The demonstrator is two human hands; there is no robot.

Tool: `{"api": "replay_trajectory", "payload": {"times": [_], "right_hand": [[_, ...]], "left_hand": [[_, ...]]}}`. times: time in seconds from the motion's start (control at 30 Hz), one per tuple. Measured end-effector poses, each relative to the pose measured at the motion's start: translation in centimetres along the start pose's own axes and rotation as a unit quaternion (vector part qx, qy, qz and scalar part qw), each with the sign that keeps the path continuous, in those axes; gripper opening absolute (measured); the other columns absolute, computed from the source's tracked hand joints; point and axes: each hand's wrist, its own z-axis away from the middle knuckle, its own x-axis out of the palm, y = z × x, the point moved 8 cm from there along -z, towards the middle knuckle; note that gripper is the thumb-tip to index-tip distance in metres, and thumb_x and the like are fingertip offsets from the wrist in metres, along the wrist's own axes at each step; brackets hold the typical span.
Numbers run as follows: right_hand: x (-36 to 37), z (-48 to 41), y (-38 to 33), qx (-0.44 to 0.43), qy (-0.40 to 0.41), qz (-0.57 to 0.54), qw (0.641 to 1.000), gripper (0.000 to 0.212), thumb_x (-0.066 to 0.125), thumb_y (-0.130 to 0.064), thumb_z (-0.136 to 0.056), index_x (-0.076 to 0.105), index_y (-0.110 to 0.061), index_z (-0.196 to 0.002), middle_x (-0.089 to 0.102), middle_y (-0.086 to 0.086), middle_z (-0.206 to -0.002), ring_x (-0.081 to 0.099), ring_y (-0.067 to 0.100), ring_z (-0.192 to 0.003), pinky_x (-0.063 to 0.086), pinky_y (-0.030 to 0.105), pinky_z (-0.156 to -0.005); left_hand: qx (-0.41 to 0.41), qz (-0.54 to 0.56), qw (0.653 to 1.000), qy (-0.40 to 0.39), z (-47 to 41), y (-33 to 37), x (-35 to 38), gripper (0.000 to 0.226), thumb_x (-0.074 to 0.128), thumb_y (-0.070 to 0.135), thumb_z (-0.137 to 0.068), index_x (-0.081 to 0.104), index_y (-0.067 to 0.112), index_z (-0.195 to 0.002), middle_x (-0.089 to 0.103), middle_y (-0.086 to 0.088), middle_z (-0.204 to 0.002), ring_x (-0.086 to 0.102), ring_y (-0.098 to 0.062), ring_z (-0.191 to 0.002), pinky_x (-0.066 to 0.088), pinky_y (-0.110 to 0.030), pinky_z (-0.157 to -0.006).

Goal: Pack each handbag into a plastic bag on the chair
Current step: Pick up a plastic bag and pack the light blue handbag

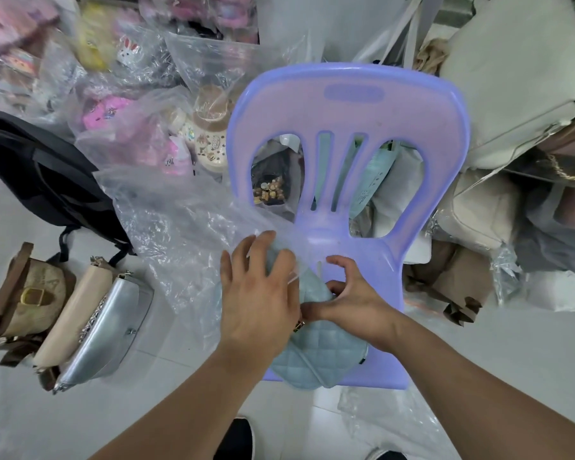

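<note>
A light blue quilted handbag (pixel 319 353) lies on the seat of the purple plastic chair (pixel 349 111). Its far end sits inside the mouth of a clear plastic bag (pixel 180 214) that trails off the seat to the left. My left hand (pixel 259 293) lies flat on the plastic over the handbag's far end, fingers spread. My right hand (pixel 349 297) pinches the handbag's top edge at the bag's mouth. On the floor at left stand a silver handbag (pixel 110 327), a cream handbag (pixel 77 313) and a brown handbag (pixel 27 300).
A black bag (pixel 44 174) lies on the floor at left. Clear bags of pink and beige clogs (pixel 210 127) are piled behind the chair's left side. Wrapped beige handbags (pixel 512 94) are stacked at right. Loose plastic (pixel 395 423) lies by my shoes.
</note>
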Motion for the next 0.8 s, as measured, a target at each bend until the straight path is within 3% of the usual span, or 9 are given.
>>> {"api": "replay_trajectory", "payload": {"times": [0.1, 0.17, 0.3, 0.43, 0.53, 0.57, 0.63, 0.7, 0.8], "right_hand": [[0.6, 0.0, 0.0, -0.002, -0.023, -0.032, 0.999, 0.143, 0.098, -0.022, -0.065, -0.008, -0.055, -0.155, 0.075, 0.007, -0.116, 0.076, 0.013, -0.096, 0.055, 0.036, -0.099], [0.9, 0.0, -0.3, -0.010, -0.032, -0.050, 0.998, 0.142, 0.096, -0.018, -0.070, -0.012, -0.058, -0.154, 0.075, 0.010, -0.116, 0.077, 0.016, -0.097, 0.056, 0.037, -0.098], [0.4, -0.6, 0.0, -0.007, -0.014, -0.073, 0.997, 0.123, 0.093, -0.022, -0.073, 0.009, -0.067, -0.150, 0.078, 0.005, -0.109, 0.077, 0.019, -0.096, 0.058, 0.042, -0.096], [0.4, -0.8, -0.4, -0.026, -0.016, -0.105, 0.994, 0.075, 0.094, -0.028, -0.072, 0.058, -0.052, -0.133, 0.079, 0.005, -0.111, 0.077, 0.024, -0.097, 0.059, 0.048, -0.096], [0.1, -1.0, -0.4, -0.027, -0.007, -0.098, 0.995, 0.056, 0.093, -0.024, -0.074, 0.064, -0.039, -0.121, 0.080, 0.006, -0.104, 0.078, 0.029, -0.094, 0.059, 0.053, -0.094], [0.0, -1.1, -0.4, -0.029, -0.007, -0.092, 0.995, 0.055, 0.093, -0.023, -0.074, 0.063, -0.035, -0.119, 0.080, 0.007, -0.104, 0.078, 0.030, -0.094, 0.059, 0.055, -0.093], [-0.4, -1.1, -0.7, -0.039, -0.003, -0.073, 0.997, 0.056, 0.095, -0.023, -0.071, 0.062, -0.030, -0.115, 0.080, 0.007, -0.103, 0.078, 0.031, -0.092, 0.060, 0.054, -0.091], [-0.9, -1.2, -1.0, -0.048, 0.011, -0.033, 0.998, 0.057, 0.098, -0.025, -0.066, 0.061, -0.023, -0.110, 0.079, 0.008, -0.100, 0.077, 0.031, -0.090, 0.062, 0.050, -0.087], [-1.9, -1.5, -2.0, -0.080, 0.041, 0.059, 0.994, 0.062, 0.102, -0.028, -0.057, 0.056, -0.017, -0.097, 0.075, 0.006, -0.094, 0.075, 0.026, -0.086, 0.062, 0.045, -0.083]], "left_hand": [[0.058, -0.022, 0.998, 0.014, 1.6, -0.2, 0.0, 0.024, 0.051, 0.025, -0.088, 0.067, 0.014, -0.102, 0.054, -0.016, -0.137, 0.046, -0.044, -0.128, 0.034, -0.066, -0.104], [0.086, -0.030, 0.996, 0.013, 2.7, -0.4, 0.2, 0.029, 0.054, 0.030, -0.090, 0.070, 0.014, -0.108, 0.054, -0.016, -0.137, 0.046, -0.044, -0.130, 0.032, -0.067, -0.106], [0.102, 0.023, 0.994, 0.012, 4.5, -0.7, 0.8, 0.034, 0.053, 0.036, -0.095, 0.071, 0.015, -0.113, 0.056, -0.012, -0.135, 0.048, -0.038, -0.126, 0.038, -0.059, -0.105], [0.103, 0.080, 0.991, 0.026, 4.9, -1.2, 0.8, 0.034, 0.038, 0.032, -0.103, 0.069, 0.016, -0.109, 0.059, -0.004, -0.125, 0.055, -0.031, -0.113, 0.045, -0.044, -0.095], [0.028, 0.140, 0.987, 0.075, 3.4, -2.9, -0.3, 0.016, 0.047, 0.029, -0.098, 0.058, 0.022, -0.107, 0.056, 0.000, -0.118, 0.060, -0.026, -0.100, 0.050, -0.043, -0.085], [-0.002, 0.158, 0.984, 0.087, 2.8, -3.5, -0.8, 0.020, 0.052, 0.032, -0.094, 0.054, 0.022, -0.110, 0.054, -0.001, -0.118, 0.060, -0.027, -0.099, 0.051, -0.044, -0.083], [-0.022, 0.120, 0.988, 0.093, 1.4, -3.8, -1.8, 0.048, 0.062, 0.047, -0.083, 0.052, 0.020, -0.122, 0.053, -0.003, -0.123, 0.055, -0.030, -0.103, 0.048, -0.047, -0.089], [0.033, 0.042, 0.997, 0.055, -0.2, -2.6, -2.2, 0.078, 0.062, 0.066, -0.074, 0.050, 0.021, -0.137, 0.048, -0.007, -0.139, 0.046, -0.033, -0.117, 0.036, -0.047, -0.101], [0.138, -0.008, 0.988, -0.067, -2.2, -0.9, -1.3, 0.101, 0.058, 0.079, -0.071, 0.030, 0.031, -0.155, 0.018, -0.006, -0.164, 0.020, -0.032, -0.145, 0.014, -0.047, -0.117]]}}
